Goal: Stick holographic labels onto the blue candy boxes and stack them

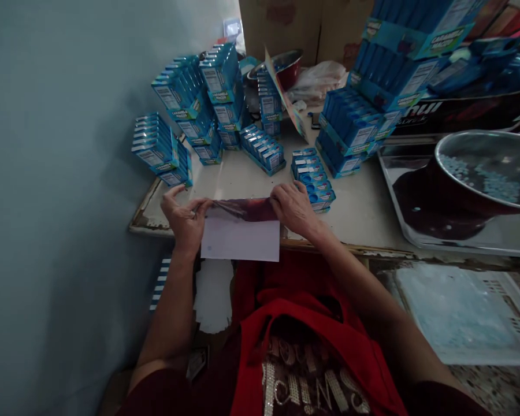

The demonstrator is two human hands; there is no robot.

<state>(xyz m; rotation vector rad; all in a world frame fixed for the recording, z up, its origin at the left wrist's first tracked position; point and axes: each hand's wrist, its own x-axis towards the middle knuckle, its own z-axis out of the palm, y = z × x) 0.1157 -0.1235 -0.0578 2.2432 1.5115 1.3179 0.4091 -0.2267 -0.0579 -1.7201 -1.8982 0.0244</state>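
Note:
Between my hands hangs a white sheet (240, 240) with a dark reddish, glossy strip along its top edge; whether the strip is a fold or a separate film I cannot tell. My left hand (184, 219) pinches the strip's left end between thumb and fingers. At the other end, my right hand (295, 208) is closed on the strip's right corner. The sheet's lower part hangs over the table's front edge, above my lap. Just beyond my right hand lies a small tray of blue packets (314, 176). Another blue tray (262, 149) lies farther back.
Stacks of blue candy boxes (219, 75) stand at the back left, with a taller stack (398, 63) to the right. A metal bowl of pale blue pieces (481, 173) sits on a metal tray (409, 228). Below it is a white crate (513, 306). A wall (60, 173) borders the left.

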